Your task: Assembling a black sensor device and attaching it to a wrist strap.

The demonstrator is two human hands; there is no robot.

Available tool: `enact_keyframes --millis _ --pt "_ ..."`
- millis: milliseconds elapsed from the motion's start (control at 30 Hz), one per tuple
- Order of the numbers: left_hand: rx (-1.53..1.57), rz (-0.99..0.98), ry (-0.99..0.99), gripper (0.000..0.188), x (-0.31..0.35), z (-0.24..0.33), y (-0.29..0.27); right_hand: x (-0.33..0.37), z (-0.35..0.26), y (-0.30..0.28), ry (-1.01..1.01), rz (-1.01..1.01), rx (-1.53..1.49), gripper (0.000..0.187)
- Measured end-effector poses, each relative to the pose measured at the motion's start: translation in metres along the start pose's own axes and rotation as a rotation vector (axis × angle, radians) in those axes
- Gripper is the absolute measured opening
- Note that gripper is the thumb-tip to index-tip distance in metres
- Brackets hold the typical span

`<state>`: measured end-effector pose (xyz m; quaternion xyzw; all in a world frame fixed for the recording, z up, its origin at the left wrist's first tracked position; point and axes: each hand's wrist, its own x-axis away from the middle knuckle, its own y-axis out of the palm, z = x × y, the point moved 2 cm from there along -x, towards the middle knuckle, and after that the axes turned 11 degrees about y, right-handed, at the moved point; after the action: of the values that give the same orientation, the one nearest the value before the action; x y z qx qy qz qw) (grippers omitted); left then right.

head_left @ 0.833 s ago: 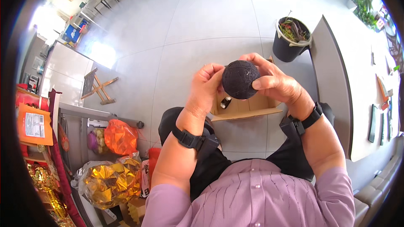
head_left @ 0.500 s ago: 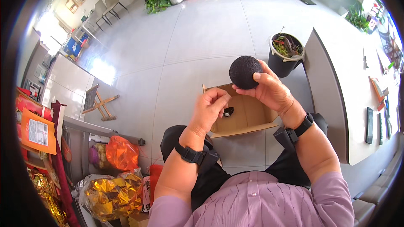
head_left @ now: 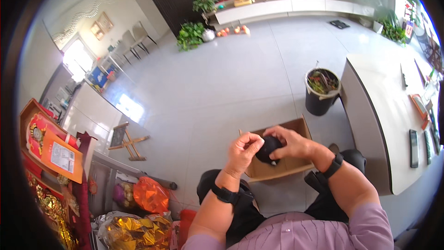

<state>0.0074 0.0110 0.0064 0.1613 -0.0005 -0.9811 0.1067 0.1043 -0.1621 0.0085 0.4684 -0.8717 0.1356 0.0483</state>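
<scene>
A black ball (head_left: pixel 265 152) with a rough, thread-wound looking surface is held low above an open cardboard box (head_left: pixel 279 170). My right hand (head_left: pixel 296 143) grips it from the top and right side, fingers curled over it. At the ball's left edge is my left hand (head_left: pixel 241 153), with thumb and forefinger pinched together close to it. Whatever sits in that pinch is too small to make out. A tiny pale spot shows at the ball's lower edge. Ball and hands hide much of the box's inside.
A black bucket (head_left: pixel 320 102) of plant scraps stands beyond the box, beside a white table (head_left: pixel 370 92) on the right. Left of me are a folding stool (head_left: pixel 127 141), an orange bag (head_left: pixel 151 194) and gold foil packaging (head_left: pixel 138 232). Potted plants (head_left: pixel 190 36) stand far off.
The ball came down toward the box, and my right hand turned from cupping it underneath to gripping it from above. My left hand stayed pinched and came against its left side. The view tilted up.
</scene>
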Motion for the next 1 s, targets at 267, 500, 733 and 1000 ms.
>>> enact_keyframes --millis 267,500,733,1000 --pt "0.057 0.036 -0.085 0.006 -0.002 -0.001 0.003 0.005 0.007 0.006 0.162 -0.204 -0.305 0.071" --pt "-0.087 -0.031 -0.028 0.008 -0.003 -0.016 -0.005 0.015 -0.007 0.006 0.237 -0.312 -0.378 0.070" --pt "-0.445 -0.040 0.120 0.009 0.000 -0.022 0.002 0.015 -0.009 -0.006 0.099 -0.193 -0.716 0.064" --pt "-0.725 -0.379 0.282 0.009 0.004 0.001 0.023 0.010 -0.007 -0.017 -0.012 0.158 -0.915 0.061"
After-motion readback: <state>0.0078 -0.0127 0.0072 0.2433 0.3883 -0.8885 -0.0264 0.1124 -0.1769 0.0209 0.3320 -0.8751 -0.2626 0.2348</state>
